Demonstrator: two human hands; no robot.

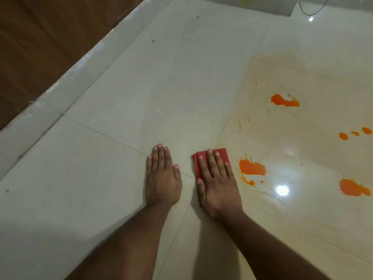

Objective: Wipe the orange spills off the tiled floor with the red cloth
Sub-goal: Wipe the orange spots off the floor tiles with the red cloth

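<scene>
Your right hand (217, 178) lies flat on the red cloth (210, 156), fingers straight and spread, pressing the folded cloth onto the floor (121, 98) rather than gripping it; that flat palm spreads the pressure over the whole pad, which suits a sliding wipe. The cloth sits just left of the nearest spill (252, 167), close beside it but not yet touching the orange, so the wipe of this blot looks about to begin. Your left hand (162, 178) is also open, fingers straight and together, planted on a bare tile with nothing under it; it reads as a prop for your weight while you lean forward. Three more orange patches remain: a blot near the right edge (354, 187), a row of small drops (355, 133) farther out, and a longer splash (284, 100) beyond them. Thin orange streaks and a faint yellowish film cover the tile around them, so that area will likely need passes too. A wooden panel (40, 47) runs along the floor's left side behind a pale skirting (66, 85). Slide the cloth rightward into the near spill, and expect the wet orange to smear unless you lift it off.
</scene>
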